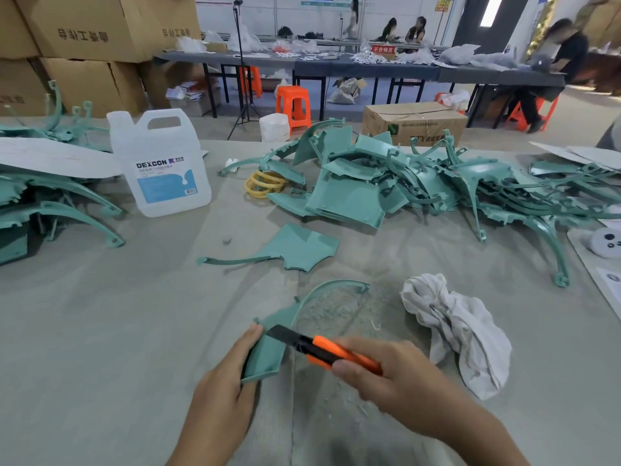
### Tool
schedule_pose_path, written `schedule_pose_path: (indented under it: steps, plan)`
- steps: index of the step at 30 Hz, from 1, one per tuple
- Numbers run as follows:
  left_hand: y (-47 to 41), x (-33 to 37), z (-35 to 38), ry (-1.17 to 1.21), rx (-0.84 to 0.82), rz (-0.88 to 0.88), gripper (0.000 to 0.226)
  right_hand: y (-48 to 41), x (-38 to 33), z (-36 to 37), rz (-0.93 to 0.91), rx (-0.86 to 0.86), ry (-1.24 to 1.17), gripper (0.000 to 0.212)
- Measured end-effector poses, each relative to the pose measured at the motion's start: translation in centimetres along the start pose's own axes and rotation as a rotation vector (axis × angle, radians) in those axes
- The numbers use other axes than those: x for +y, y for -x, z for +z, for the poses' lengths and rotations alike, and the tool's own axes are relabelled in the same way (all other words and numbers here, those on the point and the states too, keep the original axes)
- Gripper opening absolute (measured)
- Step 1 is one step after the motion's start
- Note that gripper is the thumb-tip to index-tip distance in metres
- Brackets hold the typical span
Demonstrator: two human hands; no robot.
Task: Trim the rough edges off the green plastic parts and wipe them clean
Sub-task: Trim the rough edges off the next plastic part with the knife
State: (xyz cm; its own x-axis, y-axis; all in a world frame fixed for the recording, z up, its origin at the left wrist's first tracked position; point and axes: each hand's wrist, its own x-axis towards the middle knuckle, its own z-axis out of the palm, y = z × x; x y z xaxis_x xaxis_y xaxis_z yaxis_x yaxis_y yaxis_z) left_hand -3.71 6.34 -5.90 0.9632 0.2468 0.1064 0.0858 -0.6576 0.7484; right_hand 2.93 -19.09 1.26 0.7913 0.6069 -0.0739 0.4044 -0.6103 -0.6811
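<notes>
A: Left of the DEXCON jug (161,163)?
B: Stacked green parts (67,203), partly under a white sheet.

A: Right of the jug, nearer the person?
B: Left hand (221,391) grips a curved green plastic part (268,348), thumb along its edge, other fingers hidden behind it. Yellow rings (263,187) just right of the jug. One loose green part (295,247) flat on the cover.

A: Tool?
B: Orange utility knife (322,349), blade end touching the held part. Right hand (396,381) wrapped round the handle, blurred.

A: Farther right of the jug?
B: Heap of green parts (403,186). Crumpled white rag (460,331) on the heap's near side.
</notes>
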Motion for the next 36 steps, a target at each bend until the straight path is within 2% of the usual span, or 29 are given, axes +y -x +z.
schedule_pose_path:
  steps: [3,6,8,10,12,16,18,20,22,24,27,28,31,34,36]
  plan:
    - [0.2,0.2,0.1,0.024,0.005,0.006,0.063,-1.2,0.3,-1.1,0.068,-0.029,0.052,0.024]
    - [0.5,0.1,0.0,0.045,0.012,0.031,0.065,-3.2,1.5,-1.1,0.075,0.130,0.232,0.022]
    - [0.7,-0.1,0.1,0.031,0.008,0.044,0.065,-4.8,3.0,-1.5,0.183,0.238,0.297,0.025]
    - [0.6,-0.2,0.1,0.020,0.011,0.030,0.062,-5.9,5.0,-2.1,0.362,0.292,0.373,0.032]
    - [0.4,0.0,-0.1,0.020,0.023,-0.006,0.057,-6.1,6.8,-2.4,0.451,0.327,0.410,0.035]
    - [-0.1,1.1,-1.0,0.027,0.109,-0.085,0.037,-4.9,7.0,-1.8,0.376,0.399,0.221,0.025]
    - [-0.3,1.5,-1.5,0.131,0.200,-0.159,0.029,-4.2,5.9,-1.2,0.298,0.475,0.091,0.020]
    - [-0.5,1.7,-1.6,0.364,0.239,-0.255,0.050,-3.6,4.8,-0.5,0.225,0.527,0.022,0.021]
    - [-0.2,1.6,-1.4,0.448,0.209,-0.300,0.068,-3.1,4.2,0.1,0.191,0.527,0.020,0.021]
    - [0.3,1.0,-1.1,0.270,0.159,-0.255,0.067,-2.8,3.9,0.6,0.178,0.486,0.046,0.021]
    - [0.8,0.8,-1.0,-0.165,0.081,-0.043,0.044,-2.7,3.8,1.3,0.170,0.390,0.121,0.025]
    - [0.8,0.8,-1.1,-0.249,0.012,0.003,0.048,-2.7,3.8,1.4,0.168,0.365,0.157,0.025]
    - [0.3,1.2,-0.7,-0.405,-0.163,0.106,0.083,-2.9,3.5,1.6,0.175,0.319,0.251,0.029]
    - [0.1,2.0,0.4,-0.522,-0.265,0.121,0.097,-2.9,3.2,1.9,0.175,0.273,0.334,0.035]
    - [0.1,2.4,0.9,-0.595,-0.274,0.110,0.103,-2.7,3.1,2.1,0.180,0.261,0.375,0.036]
